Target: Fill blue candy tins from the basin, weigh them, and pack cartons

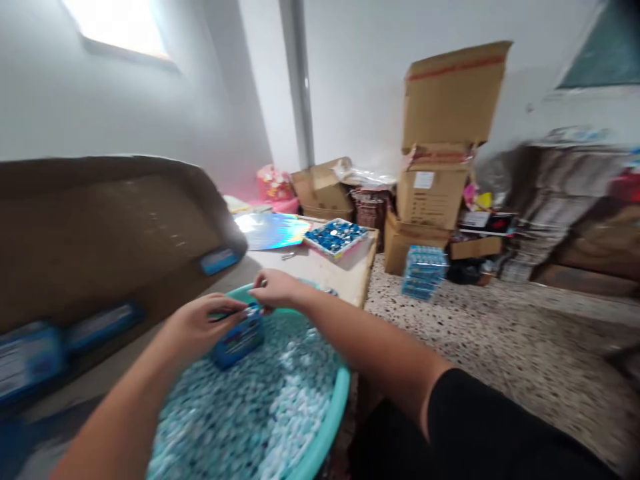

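Observation:
My left hand (207,320) is closed on the upper edge of a small blue printed packet (240,343). At the packet's top right corner, the fingers of my right hand (273,291) are pinched together, and some of the fingertips are hidden. The packet is over a large turquoise basin (341,393), near its far left side. Many small light-blue and white pieces (295,413) fill the basin; blur hides what they are.
To the left stands a big open cardboard box (100,233) with several blue packets (25,357) in it. A shallow tray (336,238) of blue pieces sits on the table (325,272). Stacked cartons (433,193) and a clear-wrapped blue stack (424,272) stand on the speckled floor.

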Motion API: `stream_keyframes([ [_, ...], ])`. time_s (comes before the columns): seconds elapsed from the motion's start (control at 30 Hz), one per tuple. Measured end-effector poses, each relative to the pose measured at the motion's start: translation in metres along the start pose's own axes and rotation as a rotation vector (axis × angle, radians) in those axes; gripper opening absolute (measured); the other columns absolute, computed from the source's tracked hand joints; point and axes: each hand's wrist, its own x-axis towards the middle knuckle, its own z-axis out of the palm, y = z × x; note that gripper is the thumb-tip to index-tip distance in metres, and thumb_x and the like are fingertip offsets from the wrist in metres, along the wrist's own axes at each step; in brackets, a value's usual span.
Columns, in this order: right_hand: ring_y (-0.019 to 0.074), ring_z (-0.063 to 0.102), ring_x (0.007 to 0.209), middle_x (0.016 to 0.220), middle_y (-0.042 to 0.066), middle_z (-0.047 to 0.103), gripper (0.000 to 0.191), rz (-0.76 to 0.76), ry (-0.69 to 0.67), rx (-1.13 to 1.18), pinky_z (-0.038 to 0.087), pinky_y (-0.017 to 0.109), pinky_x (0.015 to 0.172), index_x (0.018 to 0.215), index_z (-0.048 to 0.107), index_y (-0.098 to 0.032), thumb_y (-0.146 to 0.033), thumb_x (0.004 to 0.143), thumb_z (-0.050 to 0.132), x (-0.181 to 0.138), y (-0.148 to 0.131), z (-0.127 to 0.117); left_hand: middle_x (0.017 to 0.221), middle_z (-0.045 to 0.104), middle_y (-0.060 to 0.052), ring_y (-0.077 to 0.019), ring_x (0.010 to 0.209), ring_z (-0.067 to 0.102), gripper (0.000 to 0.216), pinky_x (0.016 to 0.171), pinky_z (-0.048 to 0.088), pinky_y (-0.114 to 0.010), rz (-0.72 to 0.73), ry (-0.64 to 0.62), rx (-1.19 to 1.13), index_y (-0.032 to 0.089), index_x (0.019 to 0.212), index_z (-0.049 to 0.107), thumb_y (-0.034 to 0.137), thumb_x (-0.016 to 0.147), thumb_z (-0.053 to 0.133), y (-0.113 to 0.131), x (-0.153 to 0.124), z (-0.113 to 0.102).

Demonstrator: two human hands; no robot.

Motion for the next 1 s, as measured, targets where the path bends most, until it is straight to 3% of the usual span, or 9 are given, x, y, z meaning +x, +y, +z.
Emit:
stream_keyframes([
  [0.07,0.0095,0.05,0.035,0.043,-0.006,0.054,0.018,0.023,-0.053,-0.087,0.048,0.022,0.045,0.067,0.056,-0.017,-0.013,0.079,0.068,0.006,0.0,0.002,0.102,0.069,-0.007,-0.0251,0.098,0.066,0.044,0.087,0.055,-0.034,0.045,-0.026,-0.016,0.018,0.089,0.074,0.06,0.076,0.067,-0.004,-0.004,-0.006],
  [0.13,0.0099,0.047,0.032,0.041,-0.004,0.056,0.019,0.024,-0.08,-0.172,0.047,0.023,0.043,0.06,0.056,-0.018,-0.009,0.073,0.066,0.006,0.002,-0.007,0.111,0.069,-0.008,-0.0258,0.105,0.065,0.046,0.091,0.054,-0.034,0.084,-0.059,0.011,0.02,0.094,0.075,0.061,0.074,0.067,-0.003,-0.001,-0.005],
  [0.27,0.0089,0.043,0.032,0.031,-0.007,0.043,0.03,-0.014,-0.06,-0.38,0.044,0.022,0.045,0.041,0.051,-0.02,-0.005,0.058,0.07,0.0,0.008,-0.014,0.119,0.067,-0.01,-0.0259,0.109,0.063,0.052,0.094,0.052,-0.036,0.132,-0.091,0.038,0.019,0.114,0.066,0.052,0.074,0.069,-0.001,0.002,0.0],
  [0.4,0.012,0.049,0.042,0.028,-0.006,0.033,0.04,-0.038,-0.034,-0.556,0.043,0.024,0.053,0.033,0.042,-0.021,-0.006,0.056,0.071,-0.006,0.011,-0.005,0.114,0.07,-0.008,-0.0249,0.105,0.065,0.048,0.094,0.052,-0.036,0.119,-0.102,0.048,0.02,0.113,0.066,0.049,0.075,0.068,-0.007,0.002,-0.001],
  [0.53,0.0138,0.057,0.052,0.038,-0.004,0.048,0.027,0.0,-0.11,-0.661,0.044,0.023,0.057,0.042,0.053,-0.019,-0.012,0.062,0.069,-0.008,0.004,-0.002,0.108,0.072,-0.008,-0.0268,0.103,0.065,0.042,0.094,0.051,-0.039,0.122,-0.074,0.086,0.02,0.103,0.072,0.05,0.074,0.069,-0.01,0.003,-0.001],
  [0.7,0.0119,0.058,0.053,0.056,-0.001,0.062,0.009,0.102,-0.273,-0.722,0.042,0.019,0.051,0.065,0.065,-0.016,-0.01,0.07,0.059,-0.008,-0.003,-0.004,0.107,0.072,-0.006,-0.0244,0.098,0.066,0.042,0.091,0.051,-0.037,0.16,-0.016,0.11,0.022,0.111,0.071,0.042,0.074,0.065,-0.012,0.004,0.003],
  [0.87,0.0111,0.059,0.058,0.068,0.001,0.066,0.009,0.123,-0.308,-0.78,0.042,0.018,0.052,0.074,0.064,-0.015,-0.01,0.075,0.057,-0.012,-0.008,-0.007,0.101,0.073,-0.007,-0.0248,0.093,0.066,0.028,0.088,0.051,-0.036,0.186,0.0,0.165,0.022,0.089,0.077,0.041,0.073,0.066,-0.004,0.005,0.005],
  [1.0,0.0123,0.06,0.062,0.069,0.001,0.065,0.008,0.092,-0.339,-0.82,0.042,0.02,0.054,0.077,0.065,-0.014,-0.015,0.081,0.058,-0.015,-0.014,-0.004,0.095,0.074,-0.007,-0.0237,0.089,0.066,0.035,0.08,0.051,-0.033,0.176,0.004,0.183,0.021,0.088,0.077,0.051,0.079,0.062,-0.001,0.005,0.005],
])
